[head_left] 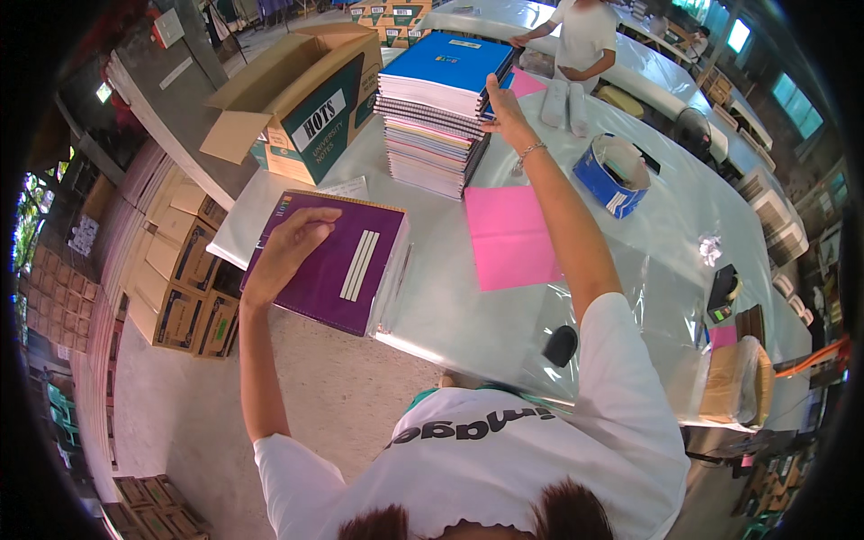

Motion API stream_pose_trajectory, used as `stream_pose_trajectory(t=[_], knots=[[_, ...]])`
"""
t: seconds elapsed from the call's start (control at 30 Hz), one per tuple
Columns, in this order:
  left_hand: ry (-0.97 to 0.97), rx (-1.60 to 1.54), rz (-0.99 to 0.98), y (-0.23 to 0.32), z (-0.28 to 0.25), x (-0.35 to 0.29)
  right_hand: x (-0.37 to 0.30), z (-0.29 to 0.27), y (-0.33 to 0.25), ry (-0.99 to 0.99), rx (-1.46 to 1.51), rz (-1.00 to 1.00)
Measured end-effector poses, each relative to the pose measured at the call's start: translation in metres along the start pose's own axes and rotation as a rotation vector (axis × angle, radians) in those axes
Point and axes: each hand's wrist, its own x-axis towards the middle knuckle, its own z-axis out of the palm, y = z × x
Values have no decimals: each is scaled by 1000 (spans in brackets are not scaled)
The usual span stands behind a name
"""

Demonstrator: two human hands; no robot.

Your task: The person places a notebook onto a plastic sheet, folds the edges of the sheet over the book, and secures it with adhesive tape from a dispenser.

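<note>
A tall stack of spiral notebooks [436,148] with a bright blue cover on top stands at the far middle of the table. My right hand [509,115] is at its right corner, thumb up by the blue cover and fingers lower on the side, gripping the upper notebooks. At the near left lies a thick pile of notebooks with a purple cover [346,256] and white label lines, overhanging the table edge. Over its left part is my left hand [295,245], fingers stretched loosely toward the right, nothing held. Whether its palm touches the cover is hard to tell.
An open cardboard box [324,117] stands left of the stack. Pink sheets [511,238], a blue round container [612,175] and a black computer mouse [560,346] lie to the right on the plastic-covered table [432,297]. Another person [585,36] stands across it.
</note>
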Motion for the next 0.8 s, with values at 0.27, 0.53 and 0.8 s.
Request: stream_pose_trajectory(t=[0.27,0.53,0.8], knots=[[141,-124,-111,-7,-29,-49,3,21,-19,-81,364,215],[92,-246,-78,-25,-17,-52,24,30,-12,295,363,234],[140,-362,-68,-30,-23,-52,-51,36,-19,200,575,218]])
